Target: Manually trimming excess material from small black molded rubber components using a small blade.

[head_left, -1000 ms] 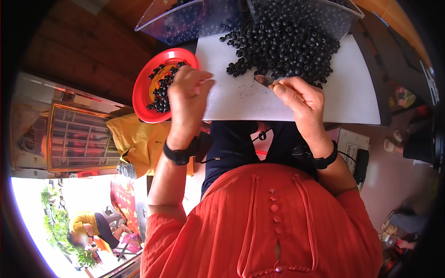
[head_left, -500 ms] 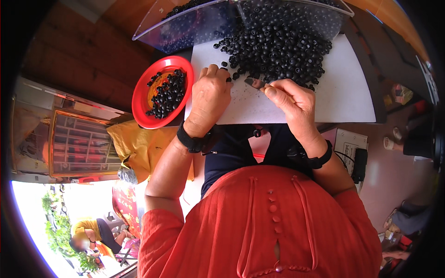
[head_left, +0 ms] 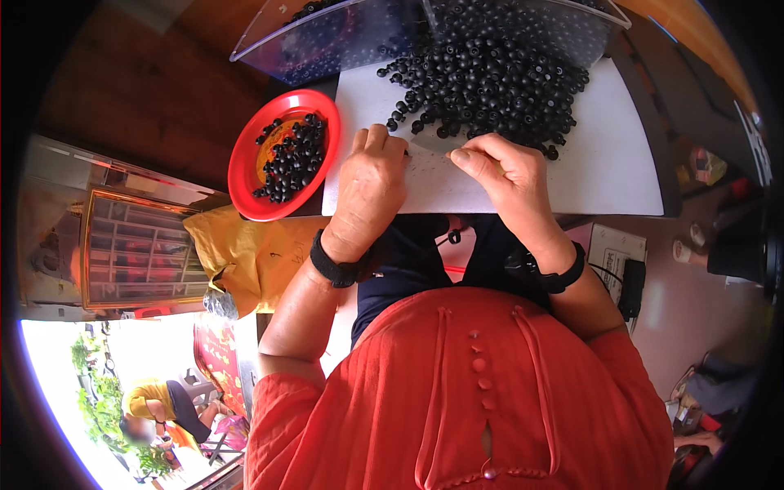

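Note:
A large heap of small round black pieces point(head_left: 498, 86), each with a hole, is spread over a white board point(head_left: 616, 143). My left hand point(head_left: 371, 184) is closed at the near edge of the heap, its fingers curled round one small black piece point(head_left: 406, 153) that mostly hides behind them. In my right hand point(head_left: 508, 175) a small knife point(head_left: 434, 144) is pinched between thumb and fingers, its thin flat blade pointing left toward the held piece. Left of the board stands a red plate point(head_left: 242, 167) with many black pieces on it.
Behind the heap, a clear plastic bin point(head_left: 327, 41) lies tipped, more black pieces inside. A yellow bag point(head_left: 245, 253) hangs below the plate. At right, near the floor, are a white box point(head_left: 608, 253) and a black adapter point(head_left: 632, 287). Another person point(head_left: 167, 408) sits far off at lower left.
Both hands have shifted slightly toward me. The blade now lies flatter, and its tip is still close to the left fingers. Some pieces at the heap's near left edge sit differently.

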A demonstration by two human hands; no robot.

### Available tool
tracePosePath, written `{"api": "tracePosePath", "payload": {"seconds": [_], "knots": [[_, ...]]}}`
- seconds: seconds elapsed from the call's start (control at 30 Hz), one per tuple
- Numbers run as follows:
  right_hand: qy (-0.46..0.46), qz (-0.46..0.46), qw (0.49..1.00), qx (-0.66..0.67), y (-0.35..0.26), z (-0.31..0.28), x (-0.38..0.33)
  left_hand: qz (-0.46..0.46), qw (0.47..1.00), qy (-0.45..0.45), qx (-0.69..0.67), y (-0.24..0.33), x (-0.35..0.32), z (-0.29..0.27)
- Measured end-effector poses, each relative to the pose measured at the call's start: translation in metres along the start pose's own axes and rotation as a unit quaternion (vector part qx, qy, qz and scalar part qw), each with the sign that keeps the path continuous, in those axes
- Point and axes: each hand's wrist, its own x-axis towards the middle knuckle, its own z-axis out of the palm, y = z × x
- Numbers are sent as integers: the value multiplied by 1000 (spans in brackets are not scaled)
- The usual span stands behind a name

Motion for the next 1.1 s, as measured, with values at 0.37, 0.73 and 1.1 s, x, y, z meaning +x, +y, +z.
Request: {"api": "tracePosePath", "payload": {"seconds": [0.37,0.73,1.1], "knots": [[15,-29,995,-95,-1,7,-2,-307,750,-32,-585,-1,-11,-15],[19,-13,996,-83,-2,6,-2,-270,638,-18,-721,6,-18,-5],[55,-20,997,-46,6,6,4,-221,646,-4,-731,25,-23,-17]]}}
